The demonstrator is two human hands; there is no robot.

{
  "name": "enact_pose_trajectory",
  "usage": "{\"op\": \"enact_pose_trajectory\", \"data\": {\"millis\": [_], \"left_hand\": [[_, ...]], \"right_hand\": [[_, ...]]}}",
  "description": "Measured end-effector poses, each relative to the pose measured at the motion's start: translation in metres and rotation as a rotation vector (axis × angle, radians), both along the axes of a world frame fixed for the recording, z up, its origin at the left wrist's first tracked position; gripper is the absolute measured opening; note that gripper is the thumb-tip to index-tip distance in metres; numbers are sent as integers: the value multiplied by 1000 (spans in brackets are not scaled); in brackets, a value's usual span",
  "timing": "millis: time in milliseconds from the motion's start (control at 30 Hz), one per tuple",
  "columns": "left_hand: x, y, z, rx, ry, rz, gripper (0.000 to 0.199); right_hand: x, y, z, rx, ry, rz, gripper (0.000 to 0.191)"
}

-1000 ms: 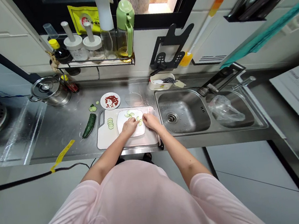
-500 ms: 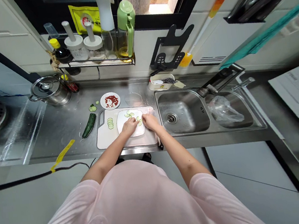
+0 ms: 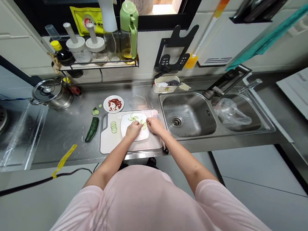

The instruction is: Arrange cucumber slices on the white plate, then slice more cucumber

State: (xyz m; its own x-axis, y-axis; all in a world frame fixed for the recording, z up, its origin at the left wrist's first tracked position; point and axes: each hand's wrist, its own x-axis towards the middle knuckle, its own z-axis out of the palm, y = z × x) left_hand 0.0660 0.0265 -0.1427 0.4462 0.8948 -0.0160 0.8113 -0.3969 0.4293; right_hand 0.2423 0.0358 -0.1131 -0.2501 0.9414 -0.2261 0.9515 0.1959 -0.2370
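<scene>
Left hand, right hand still at cucumber slices, seemingly unmoved.

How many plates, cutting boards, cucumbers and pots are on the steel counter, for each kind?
Plates: 2 (large plate, small plate)
Cutting boards: 1 (cutting board)
Cucumbers: 1 (cucumber)
Pots: 1 (pot)
Total: 5

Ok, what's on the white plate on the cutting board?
Cucumber slices lie along the upper edge and right side of the plate. The left hand covers the middle and the right hand part of the right side, so anything beneath them can't be seen.
</scene>
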Motion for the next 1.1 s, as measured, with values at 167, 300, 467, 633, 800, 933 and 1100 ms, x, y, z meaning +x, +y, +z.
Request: {"op": "enact_pose_trajectory", "data": {"millis": [167,300,467,633,800,933,1100], "left_hand": [[0,0,4,-16,4,-20,31],[0,0,9,-22,25,-24,30],[0,0,13,-31,49,-18,29],[1,0,10,-40,42,-10,31],[0,-2,3,5,4,18,32],[-1,-4,1,26,-9,16,32],[0,-4,1,4,0,1,33]], "right_hand": [[-2,-1,3,-11,-49,14,27],[-3,-2,7,-35,-75,27,29],[-5,-1,9,-36,-83,24,30],[-5,-1,10,-25,-77,28,30],[-2,-2,10,0,-45,6,28],[0,-3,9,38,-9,5,28],[-1,-5,9,25,-25,20,29]]}}
